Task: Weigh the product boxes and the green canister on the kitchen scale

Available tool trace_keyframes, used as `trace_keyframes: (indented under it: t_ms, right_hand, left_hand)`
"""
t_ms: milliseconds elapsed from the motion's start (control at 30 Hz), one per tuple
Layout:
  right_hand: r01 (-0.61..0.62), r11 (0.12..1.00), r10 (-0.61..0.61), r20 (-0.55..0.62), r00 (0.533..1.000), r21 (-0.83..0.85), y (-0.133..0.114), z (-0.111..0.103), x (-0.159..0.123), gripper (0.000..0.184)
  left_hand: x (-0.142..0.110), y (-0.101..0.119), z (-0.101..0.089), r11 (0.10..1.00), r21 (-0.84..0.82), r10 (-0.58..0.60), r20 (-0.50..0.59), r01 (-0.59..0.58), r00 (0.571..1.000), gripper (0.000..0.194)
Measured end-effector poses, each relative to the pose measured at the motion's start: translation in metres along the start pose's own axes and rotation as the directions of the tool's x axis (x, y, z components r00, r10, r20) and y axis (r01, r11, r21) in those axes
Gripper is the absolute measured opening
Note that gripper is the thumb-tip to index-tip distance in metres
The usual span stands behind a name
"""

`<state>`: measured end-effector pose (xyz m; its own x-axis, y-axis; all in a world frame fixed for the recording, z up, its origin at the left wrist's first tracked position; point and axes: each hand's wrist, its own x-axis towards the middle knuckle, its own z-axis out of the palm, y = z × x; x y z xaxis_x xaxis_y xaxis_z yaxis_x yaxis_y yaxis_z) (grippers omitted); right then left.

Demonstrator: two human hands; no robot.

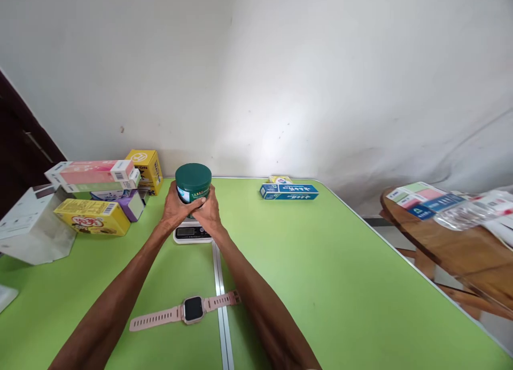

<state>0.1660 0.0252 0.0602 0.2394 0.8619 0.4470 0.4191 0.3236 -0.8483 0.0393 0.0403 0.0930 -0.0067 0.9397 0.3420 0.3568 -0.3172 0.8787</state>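
Note:
A dark green lidded canister stands upright over a white digital kitchen scale. My left hand wraps its left side and my right hand wraps the right side, with the thumbs meeting in front. Hands and canister cover most of the scale, so I cannot tell whether the canister's base rests on it. The scale's small display and buttons show below my hands. Nearer to me, a smartwatch with a pink strap lies flat between my forearms, its right end beside my right forearm.
At left stand a yellow snack box, a white box, stacked pink cartons and a yellow box. A blue toothpaste box lies near the wall. A wooden stool with packaging stands beyond the green table's right edge.

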Motion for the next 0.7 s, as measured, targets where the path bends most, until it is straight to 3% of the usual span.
trace_keyframes:
  t_ms: [133,300,367,433,533,700]
  right_hand:
    - [-0.012,0.997,0.016,-0.054,0.998,0.075,-0.001,-0.027,-0.008,0.078]
    - [-0.074,0.993,0.089,-0.173,0.981,0.090,0.007,-0.101,-0.027,0.086]
    - [-0.121,0.991,0.132,-0.241,0.962,0.058,0.015,-0.137,-0.040,0.089]
    - [-0.188,0.982,0.180,-0.332,0.926,0.008,0.025,-0.174,-0.053,0.091]
    - [-0.298,0.950,0.218,-0.479,0.851,-0.096,0.044,-0.225,-0.066,0.093]
    - [-0.436,0.886,0.255,-0.617,0.744,-0.160,0.077,-0.277,-0.066,0.097]
  left_hand:
    - [-0.012,0.021,0.014,0.999,-0.012,0.053,0.027,-0.053,0.998,0.091]
    - [-0.033,0.055,0.067,0.987,-0.135,0.114,0.245,-0.083,0.963,0.109]
    - [-0.044,0.067,0.091,0.982,-0.170,0.142,0.368,-0.084,0.919,0.110]
    - [-0.055,0.076,0.110,0.976,-0.196,0.182,0.499,-0.094,0.847,0.106]
    - [-0.071,0.081,0.126,0.975,-0.196,0.205,0.619,-0.104,0.758,0.100]
    - [-0.081,0.083,0.145,0.984,-0.151,0.171,0.697,-0.090,0.696,0.085]
